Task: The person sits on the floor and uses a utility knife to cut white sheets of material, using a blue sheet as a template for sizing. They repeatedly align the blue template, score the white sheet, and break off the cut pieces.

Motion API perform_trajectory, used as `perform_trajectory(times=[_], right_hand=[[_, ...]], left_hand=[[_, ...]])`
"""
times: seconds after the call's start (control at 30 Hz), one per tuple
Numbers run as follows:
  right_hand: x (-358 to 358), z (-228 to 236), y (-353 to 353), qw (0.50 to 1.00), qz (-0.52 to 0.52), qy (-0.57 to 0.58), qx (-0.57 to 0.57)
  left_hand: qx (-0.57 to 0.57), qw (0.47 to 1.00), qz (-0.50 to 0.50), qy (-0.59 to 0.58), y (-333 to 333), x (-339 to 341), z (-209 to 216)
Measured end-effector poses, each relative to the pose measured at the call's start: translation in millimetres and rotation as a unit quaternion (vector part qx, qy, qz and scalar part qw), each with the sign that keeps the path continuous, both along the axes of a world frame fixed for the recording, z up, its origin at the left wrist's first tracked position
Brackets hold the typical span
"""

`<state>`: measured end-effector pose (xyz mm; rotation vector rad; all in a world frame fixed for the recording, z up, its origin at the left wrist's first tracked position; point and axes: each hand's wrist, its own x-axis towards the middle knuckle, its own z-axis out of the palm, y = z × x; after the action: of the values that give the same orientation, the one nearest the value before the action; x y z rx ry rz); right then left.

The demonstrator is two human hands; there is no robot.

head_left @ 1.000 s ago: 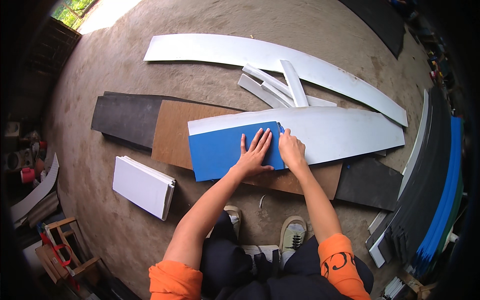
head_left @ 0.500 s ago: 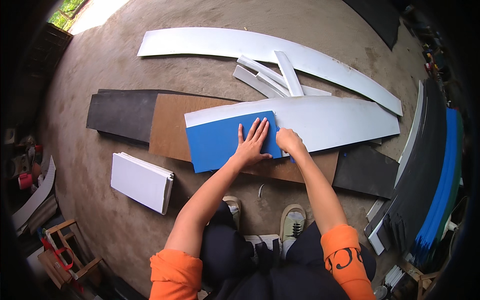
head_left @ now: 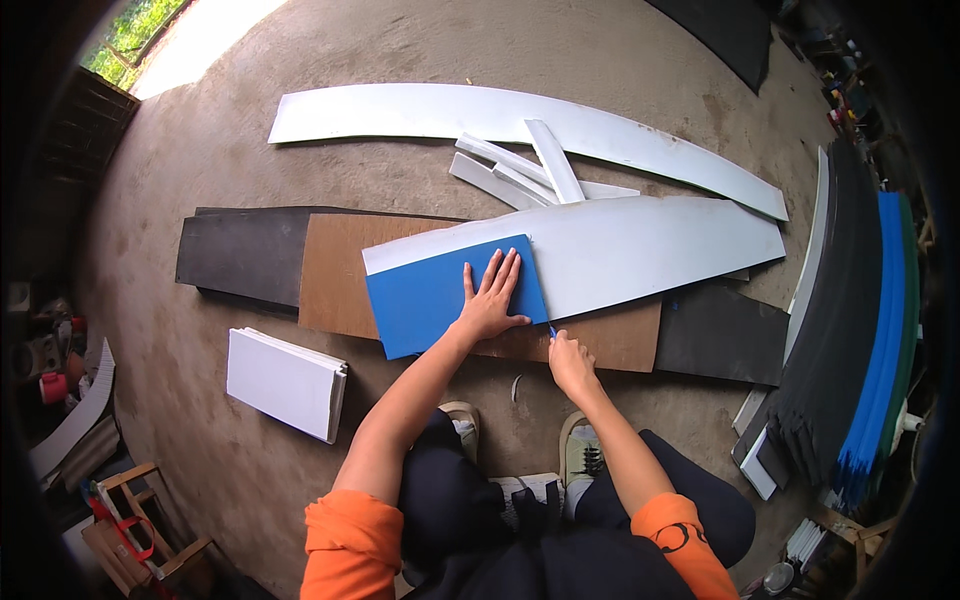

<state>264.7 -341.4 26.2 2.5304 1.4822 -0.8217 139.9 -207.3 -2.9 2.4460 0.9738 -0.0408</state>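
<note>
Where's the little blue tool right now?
In the head view, the little blue tool is slightly right of and below the centre, gripped in the right hand, by the lower right corner of the blue board.

A rough grey-brown concrete floor point(head_left: 190, 170) carries everything. Far off lies a long curved white strip point(head_left: 400, 112), with loose narrow white pieces point(head_left: 495, 183) just nearer. Dark boards point(head_left: 243, 255) lie across the middle. Nearer left sits a stack of white panels point(head_left: 280, 378); near centre, a small pale scrap point(head_left: 515, 388).
</note>
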Motion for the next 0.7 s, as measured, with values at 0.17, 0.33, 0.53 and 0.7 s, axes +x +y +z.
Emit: perform_trajectory(times=[0.17,0.33,0.53,0.7], right_hand=[[1.4,3.8,-5.1,0.999,-0.023,0.029,-0.008],[14.1,41.7,21.1,0.998,-0.018,0.061,-0.009],[29.0,21.9,113.1,0.99,0.024,-0.037,0.134],[16.4,-2.8,129.4,0.987,0.018,-0.041,0.151]], left_hand=[[0.011,1.0,0.002,-0.016,2.8,2.6,-2.2],[-0.012,1.0,-0.005,0.017,3.5,-2.1,1.5],[-0.006,1.0,-0.007,-0.008,2.5,6.3,3.3],[-0.004,1.0,-0.003,-0.009,1.7,1.7,2.0]])
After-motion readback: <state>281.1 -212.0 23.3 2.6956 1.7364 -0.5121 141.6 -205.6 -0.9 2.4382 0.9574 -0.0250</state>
